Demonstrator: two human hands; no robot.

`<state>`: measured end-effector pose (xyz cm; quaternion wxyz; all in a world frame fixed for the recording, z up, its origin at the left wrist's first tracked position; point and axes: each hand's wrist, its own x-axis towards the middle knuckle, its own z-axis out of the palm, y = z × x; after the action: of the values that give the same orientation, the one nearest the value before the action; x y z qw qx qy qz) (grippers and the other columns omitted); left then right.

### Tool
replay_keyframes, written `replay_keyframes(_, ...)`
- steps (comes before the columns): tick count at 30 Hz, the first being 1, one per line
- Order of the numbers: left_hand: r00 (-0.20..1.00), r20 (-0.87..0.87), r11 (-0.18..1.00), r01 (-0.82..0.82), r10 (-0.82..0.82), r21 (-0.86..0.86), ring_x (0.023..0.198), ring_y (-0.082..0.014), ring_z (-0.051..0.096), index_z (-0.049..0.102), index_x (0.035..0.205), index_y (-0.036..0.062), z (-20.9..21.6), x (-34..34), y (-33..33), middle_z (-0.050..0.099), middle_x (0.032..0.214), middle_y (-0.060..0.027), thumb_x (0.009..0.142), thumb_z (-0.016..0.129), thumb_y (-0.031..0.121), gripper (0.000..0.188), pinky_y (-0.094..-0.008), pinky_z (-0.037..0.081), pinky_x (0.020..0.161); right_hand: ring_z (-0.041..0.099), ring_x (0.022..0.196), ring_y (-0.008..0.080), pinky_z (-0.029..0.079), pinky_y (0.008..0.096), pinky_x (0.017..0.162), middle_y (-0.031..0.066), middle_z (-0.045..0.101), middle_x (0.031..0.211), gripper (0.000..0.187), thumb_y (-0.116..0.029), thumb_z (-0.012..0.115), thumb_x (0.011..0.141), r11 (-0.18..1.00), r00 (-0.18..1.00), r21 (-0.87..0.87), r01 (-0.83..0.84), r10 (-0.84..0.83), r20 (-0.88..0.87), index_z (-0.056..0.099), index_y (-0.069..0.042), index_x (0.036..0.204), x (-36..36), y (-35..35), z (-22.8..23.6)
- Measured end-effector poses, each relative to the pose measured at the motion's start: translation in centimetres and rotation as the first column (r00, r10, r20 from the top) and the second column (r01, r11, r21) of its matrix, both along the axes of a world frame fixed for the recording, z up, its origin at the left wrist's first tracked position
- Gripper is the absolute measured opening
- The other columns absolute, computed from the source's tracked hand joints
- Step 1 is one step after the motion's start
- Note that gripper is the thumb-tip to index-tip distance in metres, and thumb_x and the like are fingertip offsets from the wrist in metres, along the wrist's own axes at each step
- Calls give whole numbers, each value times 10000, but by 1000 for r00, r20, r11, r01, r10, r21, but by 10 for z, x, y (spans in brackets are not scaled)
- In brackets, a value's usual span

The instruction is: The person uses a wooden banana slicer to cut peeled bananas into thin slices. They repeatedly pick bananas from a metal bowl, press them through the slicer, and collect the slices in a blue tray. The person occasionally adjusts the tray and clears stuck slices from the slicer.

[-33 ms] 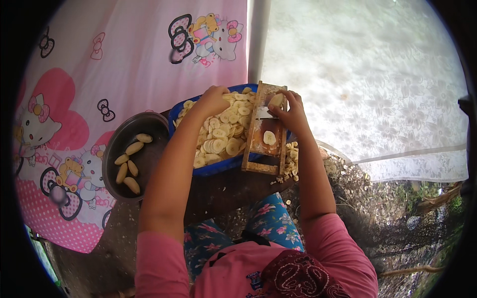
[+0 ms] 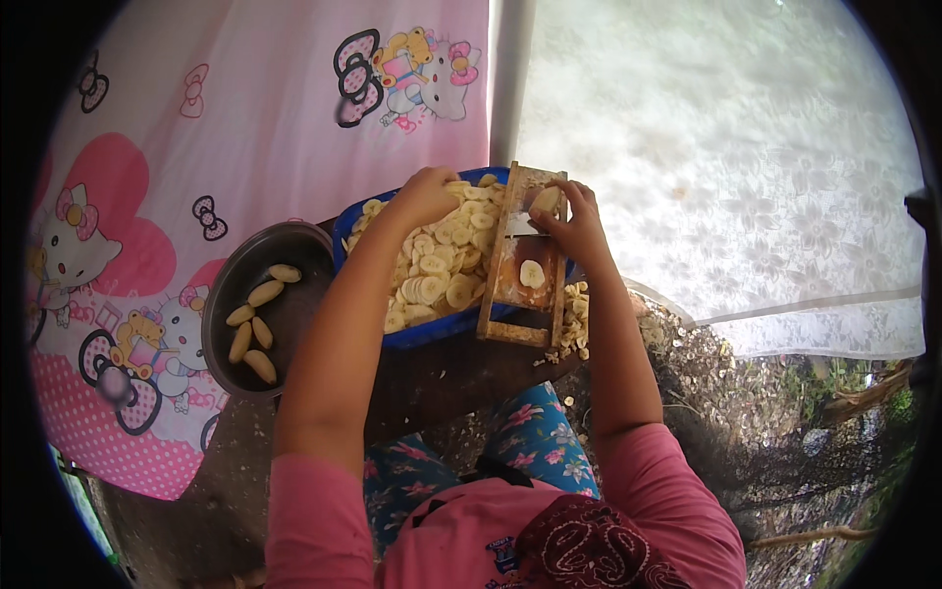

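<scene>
Slices [image 2: 432, 263] heap the blue tub [image 2: 424, 339], while six whole peeled bananas [image 2: 265, 294] in the bowl [image 2: 228, 257] are left uncut. The right hand [image 2: 581, 224] pinches another banana [image 2: 544, 201] at the slicer [image 2: 504, 285], one loose slice [image 2: 532, 273] lying on it. Over the tub, the left hand's [image 2: 428, 196] grip cannot be told.

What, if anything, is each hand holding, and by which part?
The right hand holds a pale-yellow, oblong peeled banana, apparently by its right side. Whether the left hand holds anything cannot be told; its underside is hidden.
</scene>
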<state>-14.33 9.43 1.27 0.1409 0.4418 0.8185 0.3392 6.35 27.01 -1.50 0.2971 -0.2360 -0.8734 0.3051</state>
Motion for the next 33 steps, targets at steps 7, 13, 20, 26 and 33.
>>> replay_keyframes(7, 990, -74, 989, 125, -120, 73, 969, -283, 670, 651, 1180, -22, 4, 1, 49, 697, 1041, -181, 793, 630, 75, 400, -367, 514, 852, 482, 1275, 374, 428, 440, 1053, 192, 482, 1353, 578, -307, 814, 770, 997, 999, 80, 24, -22, -24, 608, -124, 1278, -1, 1, 7)
replay_keyframes(13, 987, -80, 991, -136, 136, 4, 973, -358, 662, 627, 1240, 11, 25, 104, -5, 680, 1042, -202, 875, 630, 263, 443, -415, 519, 851, 505, 1240, 354, 437, 433, 1034, 169, 507, 1315, 518, -254, 822, 760, 997, 1000, 72, -7, 9, -29, 640, -109, 1222, 13, -16, 22)
replay_keyframes(20, 961, -234, 988, -133, 148, 77, 1123, -365, 566, 558, 1328, 71, 22, 164, -41, 543, 1202, -178, 882, 663, 283, 505, -452, 472, 946, 471, 1262, 388, 406, 446, 1052, 201, 495, 1325, 514, -231, 832, 733, 993, 992, 9, -116, 116, -46, 639, -59, 1177, 57, -53, 20)
replay_keyframes(26, 977, -209, 997, 61, -51, 42, 1235, -336, 464, 617, 1241, 83, 26, 166, -35, 511, 1223, -136, 807, 766, 270, 496, -456, 379, 1050, 508, 1234, 342, 441, 410, 1013, 176, 513, 1303, 465, -182, 815, 756, 993, 977, 28, -114, 117, -176, 637, -35, 1160, 63, -55, 24)
replay_keyframes(33, 971, -179, 984, 172, -161, 43, 1264, -330, 440, 638, 1081, 91, 22, 168, -41, 495, 1236, -111, 754, 809, 254, 404, -463, 326, 1084, 557, 1120, 324, 447, 420, 963, 144, 615, 1106, 468, -164, 785, 773, 993, 992, -94, -72, 61, -112, 637, -60, 1204, 59, -54, 24)
